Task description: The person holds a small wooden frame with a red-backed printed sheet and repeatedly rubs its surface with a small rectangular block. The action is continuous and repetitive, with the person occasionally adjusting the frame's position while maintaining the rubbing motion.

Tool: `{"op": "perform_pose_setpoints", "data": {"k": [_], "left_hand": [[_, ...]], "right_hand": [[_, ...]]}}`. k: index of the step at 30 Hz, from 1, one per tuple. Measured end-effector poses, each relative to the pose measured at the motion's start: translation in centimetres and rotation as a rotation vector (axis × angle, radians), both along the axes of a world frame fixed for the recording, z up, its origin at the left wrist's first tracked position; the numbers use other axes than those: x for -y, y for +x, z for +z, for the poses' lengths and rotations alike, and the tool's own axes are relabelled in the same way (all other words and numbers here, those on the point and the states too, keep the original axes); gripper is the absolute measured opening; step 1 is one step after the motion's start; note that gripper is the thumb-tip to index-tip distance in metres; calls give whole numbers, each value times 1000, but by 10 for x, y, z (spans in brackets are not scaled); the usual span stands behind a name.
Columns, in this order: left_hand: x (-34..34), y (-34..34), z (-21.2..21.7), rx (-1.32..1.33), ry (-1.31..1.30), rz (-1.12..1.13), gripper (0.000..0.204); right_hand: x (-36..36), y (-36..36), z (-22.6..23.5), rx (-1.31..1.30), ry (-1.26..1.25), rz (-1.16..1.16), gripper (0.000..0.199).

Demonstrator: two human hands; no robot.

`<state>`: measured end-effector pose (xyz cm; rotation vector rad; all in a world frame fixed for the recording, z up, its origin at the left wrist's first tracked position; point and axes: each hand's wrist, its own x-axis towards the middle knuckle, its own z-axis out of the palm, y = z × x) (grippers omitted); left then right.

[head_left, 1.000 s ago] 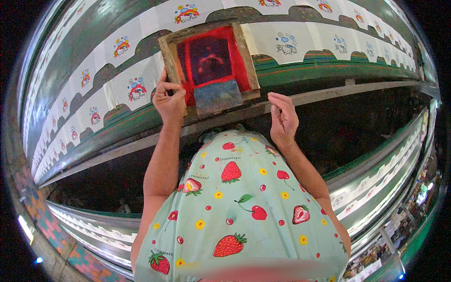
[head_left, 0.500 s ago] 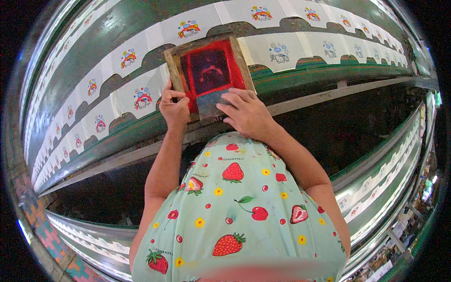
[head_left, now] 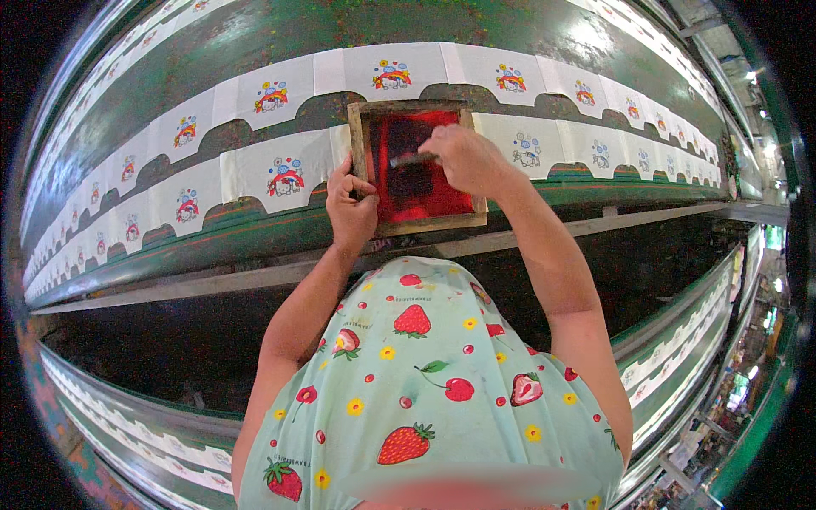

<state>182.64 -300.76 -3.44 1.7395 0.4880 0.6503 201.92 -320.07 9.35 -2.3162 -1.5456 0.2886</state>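
A wooden screen-printing frame (head_left: 433, 224) lies on the near row of white fabric pieces, its mesh smeared with red ink around a dark middle. My left hand (head_left: 350, 206) is closed on the frame's left side bar. Over the mesh, my right hand (head_left: 472, 163) grips a squeegee (head_left: 408, 159), whose blade shows as a thin greyish edge left of my fingers. The fabric beneath the frame is mostly hidden. Left of it, a fabric piece (head_left: 246, 183) bears a coloured print with a red rainbow; the piece to the right (head_left: 544, 136) shows mainly blue and dark lines.
A long green printing table (head_left: 280, 68) curves across the view, with a far row of printed fabric pieces (head_left: 446, 72). A pale rail (head_left: 586, 223) runs along its near edge. Behind me stands another table (head_left: 153, 433) with white pieces. A strawberry-patterned garment covers my front.
The squeegee and my right hand have moved from the frame's near end up to the middle of the mesh. The view has shifted, and the frame now appears lower and straighter.
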Motion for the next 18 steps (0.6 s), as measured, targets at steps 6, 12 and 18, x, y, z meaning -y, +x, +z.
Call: {"op": "perform_pose_setpoints", "data": {"k": [6,12,18], "left_hand": [[0,-2,-5,29,93,-19,17],[1,-2,0,9,116,-22,18],[3,0,4,16,134,-8,18]], "right_hand": [[-30,36,-17,38,40,-112,41],[-6,-10,-31,137,59,-119,44],[24,-83,-29,116,70,-142,44]]}}
